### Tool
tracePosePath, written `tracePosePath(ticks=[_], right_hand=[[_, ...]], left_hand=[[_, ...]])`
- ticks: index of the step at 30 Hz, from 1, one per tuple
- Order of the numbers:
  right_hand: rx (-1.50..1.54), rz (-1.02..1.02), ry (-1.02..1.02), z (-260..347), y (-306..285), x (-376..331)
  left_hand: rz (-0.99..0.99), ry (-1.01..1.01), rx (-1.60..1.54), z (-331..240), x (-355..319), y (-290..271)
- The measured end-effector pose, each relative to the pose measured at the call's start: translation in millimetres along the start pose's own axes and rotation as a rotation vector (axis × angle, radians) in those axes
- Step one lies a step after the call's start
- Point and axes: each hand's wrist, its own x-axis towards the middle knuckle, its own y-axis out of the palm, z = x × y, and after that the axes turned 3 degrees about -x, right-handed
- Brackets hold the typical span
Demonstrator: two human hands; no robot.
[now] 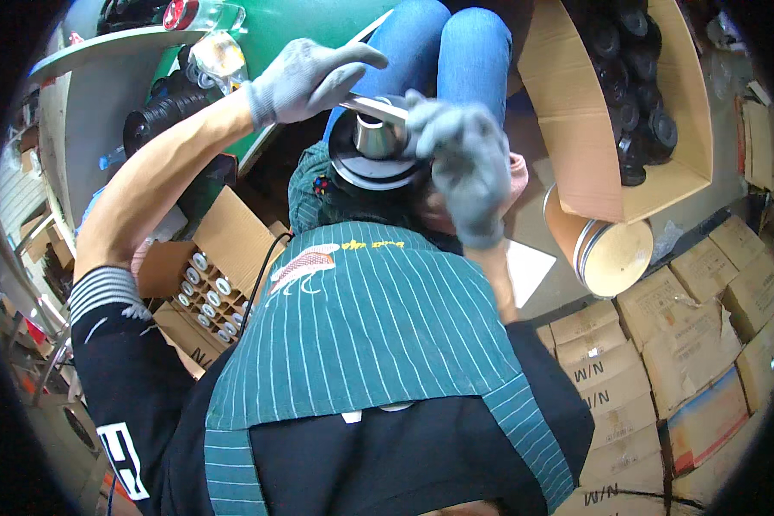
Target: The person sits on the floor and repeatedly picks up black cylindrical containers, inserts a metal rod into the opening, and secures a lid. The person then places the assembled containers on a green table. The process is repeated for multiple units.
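My left hand (305, 79), in a grey glove, reaches in from the left with its fingers stretched out and the thumb apart from them. Close below its thumb is the left end of a flat metal bar (376, 108). My right hand (466, 163), also gloved and blurred by motion, has its fingers curled at the bar's right end. Under the bar stands a shiny metal cylinder (377, 138) on a black round base (378, 174) with a pale ring, in front of my apron. The lower part of the base is hidden.
To the right, an open carton (576, 129) contains several black round parts, beside a round drum (615, 258). Stacked cartons (611, 370) fill the lower right. At left are a carton of white-topped pieces (206, 297) and a table (112, 52) with black parts near it.
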Motion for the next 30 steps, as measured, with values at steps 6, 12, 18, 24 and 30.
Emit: tracePosePath(ticks=[6,12,18,24,30], right_hand=[[0.075,0.157,0.005,14.6,-13.4,30.1],[-0.198,0.478,0.031,25.6,-17.6,55.4],[-0.416,0.413,-0.045,34.8,-6.2,35.5],[-0.872,0.603,-0.118,50.3,23.8,28.9],[-1.060,1.071,-0.048,51.2,46.7,53.7]], left_hand=[[0.022,0.066,-0.028,23.8,34.3,-0.3],[-0.044,-0.137,-0.350,24.7,22.9,5.4],[-0.004,-0.069,-0.389,26.6,41.5,7.1],[0.075,-0.016,-0.676,34.6,113.4,37.2],[0.163,-0.134,-0.805,35.2,98.5,24.1]])
